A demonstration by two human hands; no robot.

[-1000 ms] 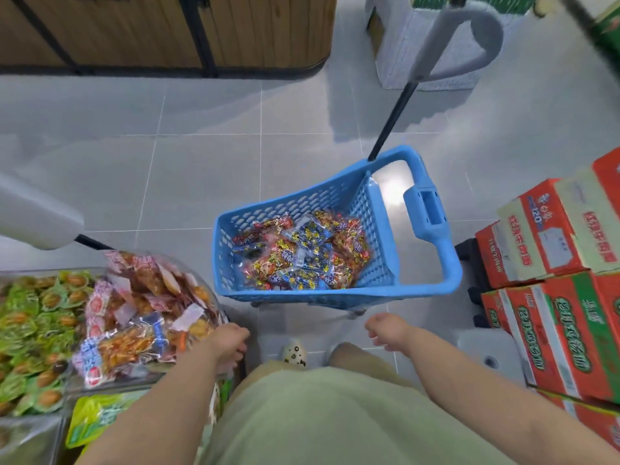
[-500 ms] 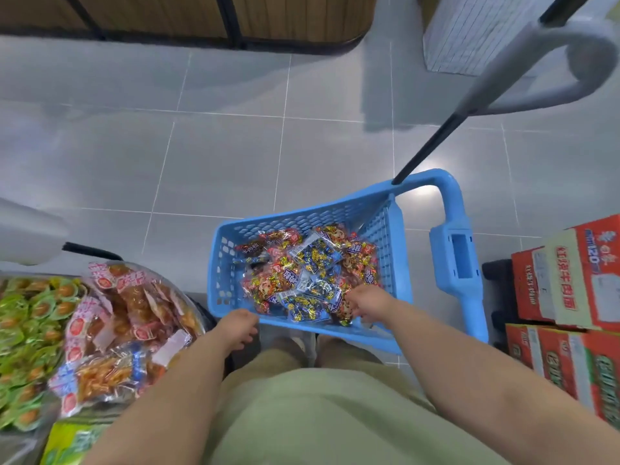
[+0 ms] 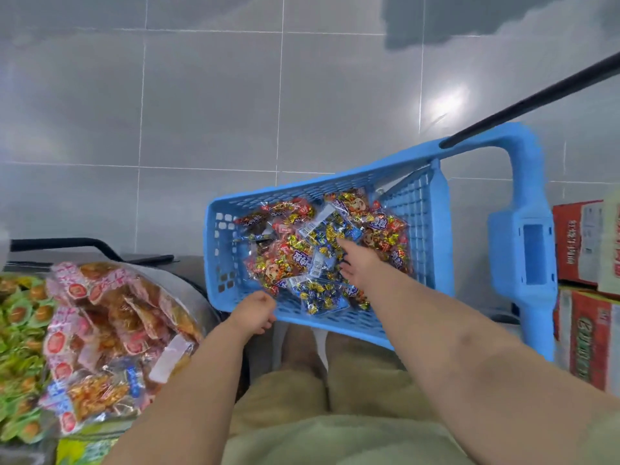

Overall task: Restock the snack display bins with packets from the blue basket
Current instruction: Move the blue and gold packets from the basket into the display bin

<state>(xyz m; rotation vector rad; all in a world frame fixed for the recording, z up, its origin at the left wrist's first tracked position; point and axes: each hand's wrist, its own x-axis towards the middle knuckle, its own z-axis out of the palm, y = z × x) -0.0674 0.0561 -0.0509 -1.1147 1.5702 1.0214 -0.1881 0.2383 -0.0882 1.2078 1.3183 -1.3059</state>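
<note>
Packets [image 3: 295, 260] of wrapped sweets, in clear bags printed red, yellow and blue, lie heaped on the bottom of the blue basket [image 3: 349, 325]. The heap reaches from near the basket's left wall across to its right wall. The basket stands on the grey tiled floor [image 3: 201, 112], directly in front of the person's legs, with its solid blue handle [image 3: 523, 256] on the right side. A black rod [image 3: 536, 95] rises from the basket's far right corner towards the upper right.

The right hand [image 3: 360, 266] reaches into the basket from the near edge, over the middle of the heap. Its fingers are straight and spread, the forefinger pointing at a blue-and-yellow packet [image 3: 330, 229], and it has hold of nothing. Whether the fingertip touches that packet cannot be told.

The left hand [image 3: 253, 312] is at the basket's near left corner, just at the rim. Its fingers are loosely curled with no packet in them. Contact with the rim cannot be judged.

Left of the basket, a clear display bin [image 3: 198, 297] holds pink-and-red snack packets [image 3: 110, 317] piled above its edge. Green snack packets [image 3: 20, 317] fill the neighbouring space at the far left. Red cartons [image 3: 583, 243] are stacked on the floor beyond the basket's handle, at the right.
</note>
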